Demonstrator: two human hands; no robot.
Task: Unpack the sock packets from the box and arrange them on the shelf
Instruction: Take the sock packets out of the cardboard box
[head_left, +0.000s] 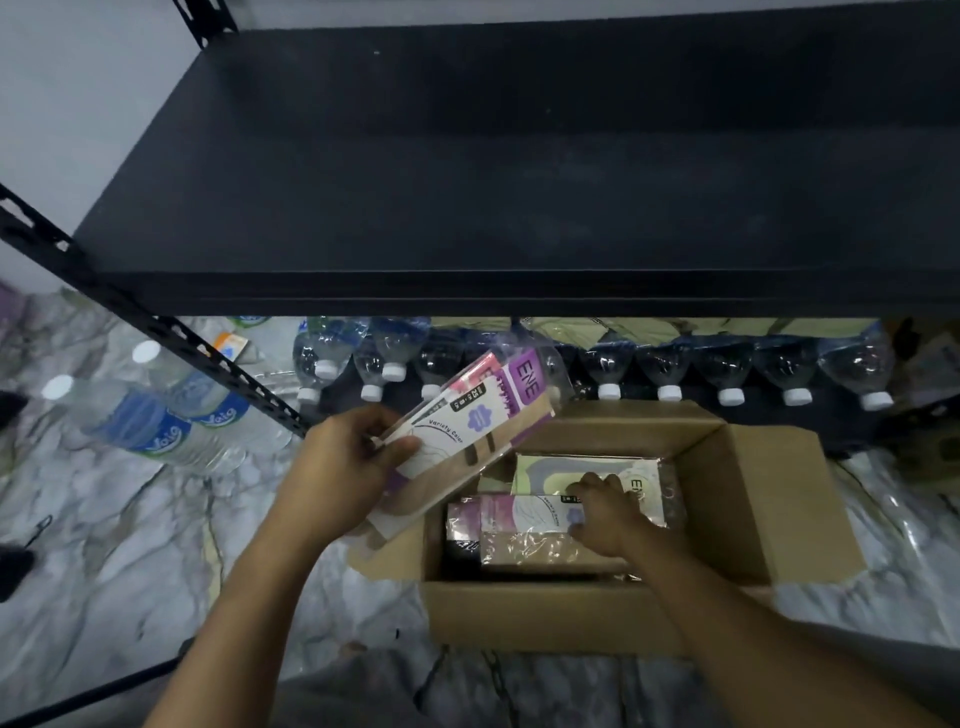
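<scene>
An open cardboard box stands on the marbled floor below a black metal shelf. My left hand holds a stack of purple and white sock packets tilted above the box's left edge. Inside the box my right hand rests on a purple packet, fingers curled over its right end. Behind that one lies a pale green packet. The shelf's top board carries nothing.
A row of water bottles lies on the lower level behind the box. Two loose bottles lie on the floor at left beside the slanted shelf upright. Box flaps spread right and left.
</scene>
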